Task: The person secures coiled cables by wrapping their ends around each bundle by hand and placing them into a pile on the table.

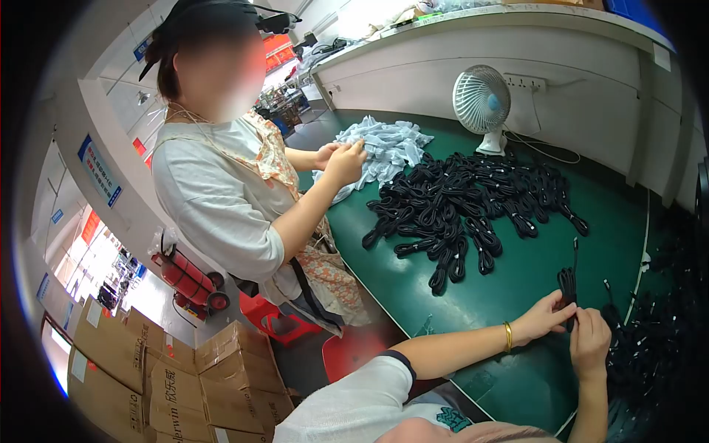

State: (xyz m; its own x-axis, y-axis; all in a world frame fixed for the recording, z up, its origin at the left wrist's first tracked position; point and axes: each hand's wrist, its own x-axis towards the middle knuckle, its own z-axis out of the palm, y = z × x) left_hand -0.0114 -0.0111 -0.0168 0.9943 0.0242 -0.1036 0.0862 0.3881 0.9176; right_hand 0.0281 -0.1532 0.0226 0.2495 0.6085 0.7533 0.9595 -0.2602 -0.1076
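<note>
Both of my hands are at the lower right, over the green table. My left hand (545,319), with a gold bracelet at its wrist, pinches a folded black cable bundle (567,284) from the left side. My right hand (591,341) grips the lower part of the same bundle, its fingers close to my left fingertips. One cable end sticks up above the bundle. A large pile of bundled black cables (461,196) lies farther back on the table. To the right of my hands are many loose black cables (650,351).
A co-worker (214,184) stands at the left, hands near a pile of light blue cloth-like pieces (391,148). A white fan (481,100) stands by the wall. Red stools (347,354), cardboard boxes (177,384) and a red cylinder (185,277) are off the table's left side.
</note>
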